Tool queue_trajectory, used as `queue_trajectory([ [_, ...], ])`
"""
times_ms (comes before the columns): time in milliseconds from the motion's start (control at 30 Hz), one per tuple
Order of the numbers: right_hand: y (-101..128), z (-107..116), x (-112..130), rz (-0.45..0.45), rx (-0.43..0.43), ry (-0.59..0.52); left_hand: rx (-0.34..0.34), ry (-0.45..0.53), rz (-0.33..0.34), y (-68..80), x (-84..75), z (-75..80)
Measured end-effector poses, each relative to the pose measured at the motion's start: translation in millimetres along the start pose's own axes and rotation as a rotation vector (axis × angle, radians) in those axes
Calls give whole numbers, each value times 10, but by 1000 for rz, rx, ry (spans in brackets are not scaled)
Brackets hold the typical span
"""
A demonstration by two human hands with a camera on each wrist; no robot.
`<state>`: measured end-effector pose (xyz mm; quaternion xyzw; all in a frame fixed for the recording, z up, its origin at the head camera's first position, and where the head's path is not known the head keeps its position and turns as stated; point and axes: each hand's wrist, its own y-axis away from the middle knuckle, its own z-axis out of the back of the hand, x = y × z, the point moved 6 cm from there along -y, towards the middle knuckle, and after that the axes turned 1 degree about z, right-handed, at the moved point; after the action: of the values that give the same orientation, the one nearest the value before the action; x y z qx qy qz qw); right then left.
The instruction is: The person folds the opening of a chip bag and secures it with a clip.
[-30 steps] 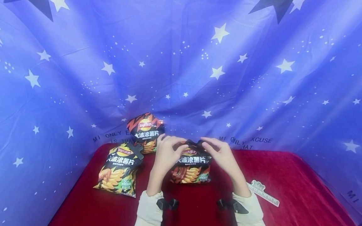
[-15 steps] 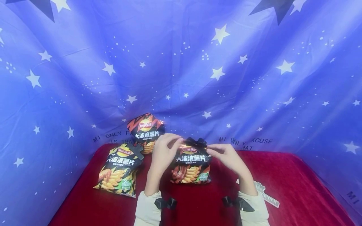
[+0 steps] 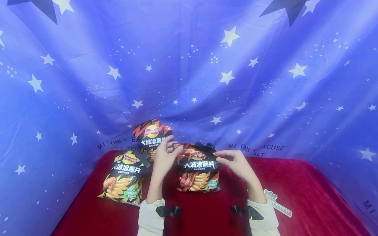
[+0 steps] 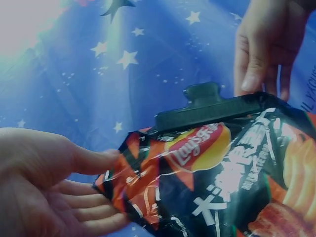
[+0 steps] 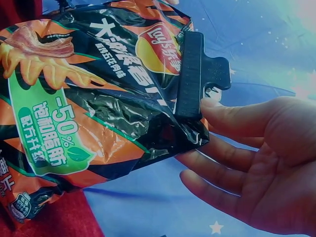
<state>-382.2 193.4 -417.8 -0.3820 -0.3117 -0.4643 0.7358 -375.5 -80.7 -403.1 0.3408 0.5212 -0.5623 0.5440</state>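
Note:
A black and orange chip bag (image 3: 199,172) (image 4: 222,187) (image 5: 84,98) stands on the red table (image 3: 310,183) between my hands. A black clip (image 3: 204,146) (image 4: 212,108) (image 5: 190,74) is clamped across its folded top. My left hand (image 3: 170,149) (image 4: 118,187) is spread beside the bag's top left corner, with straight fingers just touching it. My right hand (image 3: 220,159) (image 5: 207,133) pinches the top right corner at the clip's end, thumb in front and fingers behind.
Two more clipped chip bags sit to the left: one lying in front (image 3: 125,177), one upright at the back (image 3: 152,134). A white ruler-like piece (image 3: 277,203) lies at the right. Blue star-patterned cloth (image 3: 189,65) hangs behind and around the table.
My left hand has come off the clip and moved left, its fingers now spread by the bag's corner. The right hand has slid slightly right to the clip's end.

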Motion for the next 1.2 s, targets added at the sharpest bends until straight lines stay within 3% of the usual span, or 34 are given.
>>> queue_trajectory([
  [133,-7,-3,-18,-18,-8,-9,64,-89,40,1,58,26],
  [233,-11,-4,-25,-31,-11,-18,99,-96,67,7,89,32],
  [700,-14,-1,-44,-76,-31,-35,138,129,194,-65,316,5],
  [1200,-23,5,-57,-75,-40,-31,129,131,144,-48,267,-19],
])
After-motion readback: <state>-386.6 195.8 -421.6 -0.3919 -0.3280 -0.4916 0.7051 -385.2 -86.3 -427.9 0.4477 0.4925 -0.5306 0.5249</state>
